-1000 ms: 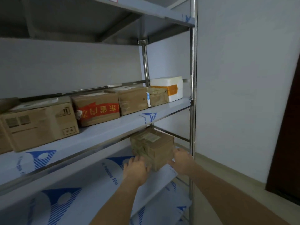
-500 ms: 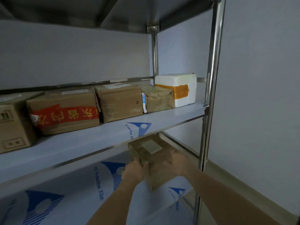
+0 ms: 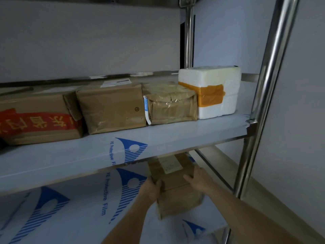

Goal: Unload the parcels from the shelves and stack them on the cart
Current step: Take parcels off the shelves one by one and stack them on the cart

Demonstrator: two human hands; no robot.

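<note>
A parcel storeroom: steel shelving [image 3: 260, 88] still in protective film, taped cartons [image 3: 110, 106], bare walls [image 3: 88, 41].

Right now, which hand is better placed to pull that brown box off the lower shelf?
Neither alone. The left hand and right hand grip opposite sides of the brown box, so both should draw it out together.

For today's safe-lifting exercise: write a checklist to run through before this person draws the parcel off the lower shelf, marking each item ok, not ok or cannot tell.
1. Left hand grips the parcel: ok.
2. Right hand holds its other side: ok.
3. Nothing stacked on the parcel: ok.
4. Parcel clears the upper shelf edge: cannot tell.
5. Post out of the pull path: ok.
6. Cart ready nearby: cannot tell, not in view.
</note>
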